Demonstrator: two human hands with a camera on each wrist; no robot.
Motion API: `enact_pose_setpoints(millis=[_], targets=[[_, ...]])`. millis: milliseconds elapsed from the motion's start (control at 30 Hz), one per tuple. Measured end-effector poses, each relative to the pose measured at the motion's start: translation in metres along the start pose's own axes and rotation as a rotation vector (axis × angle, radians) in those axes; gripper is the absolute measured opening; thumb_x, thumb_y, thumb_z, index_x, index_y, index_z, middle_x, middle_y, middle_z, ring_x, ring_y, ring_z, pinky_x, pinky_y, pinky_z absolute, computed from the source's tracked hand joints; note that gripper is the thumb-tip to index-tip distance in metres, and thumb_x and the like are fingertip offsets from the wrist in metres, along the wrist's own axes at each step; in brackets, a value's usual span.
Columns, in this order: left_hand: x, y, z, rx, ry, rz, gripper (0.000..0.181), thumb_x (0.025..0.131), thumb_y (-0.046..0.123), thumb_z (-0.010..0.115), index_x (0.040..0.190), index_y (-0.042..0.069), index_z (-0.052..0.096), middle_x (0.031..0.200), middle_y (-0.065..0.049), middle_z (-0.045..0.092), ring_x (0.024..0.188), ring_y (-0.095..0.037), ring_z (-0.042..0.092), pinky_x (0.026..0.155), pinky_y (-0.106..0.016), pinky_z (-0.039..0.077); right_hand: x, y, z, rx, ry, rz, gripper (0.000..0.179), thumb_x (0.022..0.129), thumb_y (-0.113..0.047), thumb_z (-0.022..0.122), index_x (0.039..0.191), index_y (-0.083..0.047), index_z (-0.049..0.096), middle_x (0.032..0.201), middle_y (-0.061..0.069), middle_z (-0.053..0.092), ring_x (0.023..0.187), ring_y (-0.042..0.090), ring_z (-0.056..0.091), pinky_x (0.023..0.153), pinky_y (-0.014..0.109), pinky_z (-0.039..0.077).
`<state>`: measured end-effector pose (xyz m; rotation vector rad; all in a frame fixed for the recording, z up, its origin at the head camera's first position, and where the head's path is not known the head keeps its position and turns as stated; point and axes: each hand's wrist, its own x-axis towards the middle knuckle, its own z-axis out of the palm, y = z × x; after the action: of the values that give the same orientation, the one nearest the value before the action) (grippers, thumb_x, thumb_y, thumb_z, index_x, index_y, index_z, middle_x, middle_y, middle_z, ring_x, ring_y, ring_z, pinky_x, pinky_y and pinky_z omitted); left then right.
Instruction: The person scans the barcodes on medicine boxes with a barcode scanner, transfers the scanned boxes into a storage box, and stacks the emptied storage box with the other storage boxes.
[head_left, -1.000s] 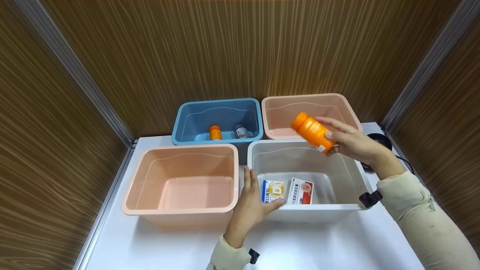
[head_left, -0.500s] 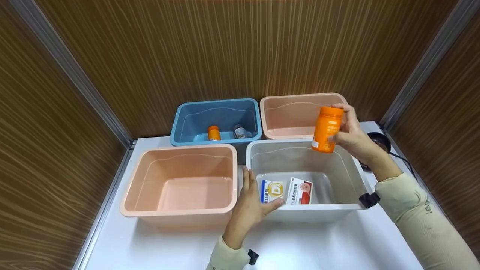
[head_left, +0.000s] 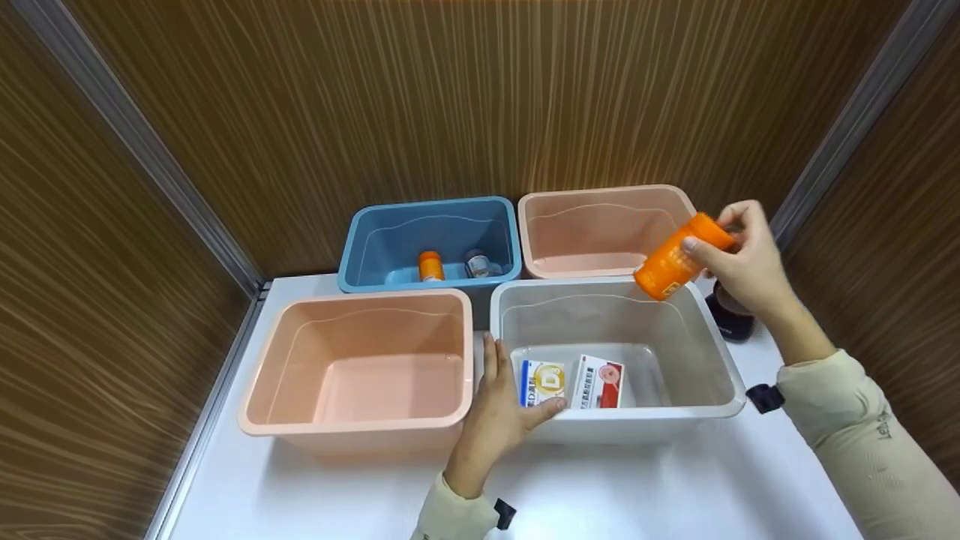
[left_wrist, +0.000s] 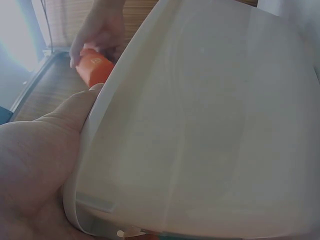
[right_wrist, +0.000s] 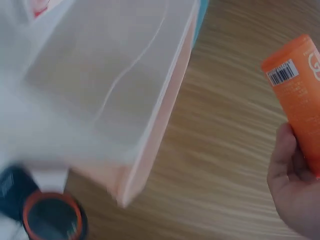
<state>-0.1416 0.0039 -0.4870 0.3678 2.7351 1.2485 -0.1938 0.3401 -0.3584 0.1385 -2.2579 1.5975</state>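
Observation:
An orange bottle (head_left: 669, 264), its cap end tilted up to the right, is pinched between the thumb and fingers of my right hand (head_left: 754, 262) above the back right of the light grey bin (head_left: 615, 424). A barcode shows near the base of the bottle (right_wrist: 292, 85) in the right wrist view. My left hand (head_left: 496, 416) rests at the grey bin's front left corner, fingers straight along its side and thumb across the front rim. Inside that bin lie a white and yellow "D3" box (head_left: 546, 381) and a white and red box (head_left: 600, 382).
A blue bin (head_left: 390, 247) at the back left holds a small orange bottle (head_left: 430, 265) and a small clear jar (head_left: 478, 264). Peach bins stand at front left (head_left: 255, 390) and back right (head_left: 592, 199). A dark round-topped device (head_left: 729, 315) sits right of the grey bin.
My right hand has moved right with the orange bottle, turning it from leaning left, through nearly upright, to leaning right. My left hand has stayed at the grey bin's corner.

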Motion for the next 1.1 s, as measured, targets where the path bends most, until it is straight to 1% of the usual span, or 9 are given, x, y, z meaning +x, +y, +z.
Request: enact_pose_setpoints(millis=[100, 200, 300, 467, 633, 733, 867, 1033, 1100], targets=[[-0.001, 0.000, -0.001, 0.007, 0.009, 0.011, 0.130, 0.075, 0.066, 0.079, 0.161, 0.000, 0.009, 0.168, -0.016, -0.008, 0.148, -0.041, 0.022, 0.115, -0.050, 0.028, -0.003, -0.002, -0.010, -0.255, 0.054, 0.011, 0.047, 0.090, -0.026, 0.078, 0.110, -0.012, 0.038, 0.094, 0.012, 0.059, 0.077, 0.018, 0.058, 0.061, 0.017, 0.049], [-0.001, 0.000, -0.002, 0.011, 0.010, 0.010, 0.129, 0.075, 0.066, 0.079, 0.161, -0.001, 0.009, 0.168, -0.016, -0.008, 0.148, -0.041, 0.021, 0.115, -0.050, 0.028, -0.005, -0.002, -0.021, -0.399, 0.066, 0.024, 0.053, 0.090, -0.035, 0.077, 0.113, -0.010, 0.037, 0.104, 0.017, 0.059, 0.087, 0.025, 0.055, 0.066, 0.014, 0.045], [-0.001, 0.001, -0.002, 0.011, 0.004, 0.006, 0.130, 0.075, 0.066, 0.079, 0.161, 0.000, 0.009, 0.168, -0.016, -0.009, 0.149, -0.041, 0.019, 0.115, -0.050, 0.028, -0.007, 0.000, -0.033, -0.473, 0.063, 0.038, 0.057, 0.092, -0.038, 0.074, 0.118, -0.007, 0.035, 0.109, 0.022, 0.056, 0.093, 0.032, 0.055, 0.067, 0.011, 0.041], [0.000, 0.002, -0.001, 0.011, 0.000, 0.001, 0.130, 0.075, 0.066, 0.079, 0.161, 0.000, 0.010, 0.168, -0.016, -0.009, 0.149, -0.041, 0.019, 0.116, -0.050, 0.027, -0.007, 0.011, -0.054, -0.519, 0.042, 0.113, 0.060, 0.092, -0.040, 0.072, 0.120, -0.005, 0.032, 0.115, 0.027, 0.052, 0.100, 0.042, 0.054, 0.066, 0.006, 0.038], [0.000, 0.002, -0.001, 0.016, 0.006, 0.007, 0.129, 0.075, 0.066, 0.079, 0.160, -0.002, 0.009, 0.168, -0.017, -0.008, 0.149, -0.041, 0.019, 0.116, -0.050, 0.026, -0.005, 0.030, -0.072, -0.603, 0.011, 0.163, 0.054, 0.092, -0.041, 0.071, 0.113, -0.004, 0.038, 0.109, 0.024, 0.053, 0.095, 0.038, 0.053, 0.067, 0.021, 0.041], [0.000, 0.002, -0.001, 0.017, 0.003, 0.008, 0.129, 0.075, 0.066, 0.079, 0.160, -0.001, 0.009, 0.168, -0.017, -0.008, 0.149, -0.041, 0.017, 0.116, -0.051, 0.026, -0.003, 0.043, -0.082, -0.612, -0.063, 0.214, 0.060, 0.092, -0.040, 0.070, 0.124, -0.001, 0.038, 0.116, 0.029, 0.052, 0.098, 0.041, 0.052, 0.075, 0.038, 0.046], [0.001, 0.002, -0.001, 0.015, -0.003, 0.005, 0.129, 0.075, 0.067, 0.079, 0.161, 0.000, 0.010, 0.168, -0.016, -0.009, 0.150, -0.040, 0.015, 0.116, -0.052, 0.025, -0.002, 0.056, -0.091, -0.637, -0.234, 0.247, 0.073, 0.094, -0.034, 0.070, 0.145, 0.004, 0.033, 0.125, 0.035, 0.049, 0.103, 0.046, 0.052, 0.078, 0.048, 0.046], [0.000, 0.002, -0.001, 0.014, 0.003, 0.009, 0.128, 0.075, 0.063, 0.081, 0.161, -0.001, 0.010, 0.168, -0.016, -0.008, 0.149, -0.042, 0.019, 0.116, -0.051, 0.027, -0.003, 0.065, -0.097, -0.710, -0.439, 0.237, 0.064, 0.092, -0.021, 0.074, 0.143, 0.000, 0.044, 0.116, 0.033, 0.056, 0.091, 0.039, 0.056, 0.070, 0.045, 0.047], [0.000, 0.002, -0.001, 0.015, 0.006, 0.010, 0.128, 0.075, 0.062, 0.081, 0.160, -0.001, 0.010, 0.168, -0.017, -0.007, 0.148, -0.042, 0.021, 0.115, -0.051, 0.028, -0.003, 0.066, -0.098, -0.709, -0.478, 0.246, 0.059, 0.089, -0.012, 0.074, 0.141, -0.002, 0.047, 0.116, 0.034, 0.056, 0.088, 0.038, 0.058, 0.068, 0.044, 0.049]])
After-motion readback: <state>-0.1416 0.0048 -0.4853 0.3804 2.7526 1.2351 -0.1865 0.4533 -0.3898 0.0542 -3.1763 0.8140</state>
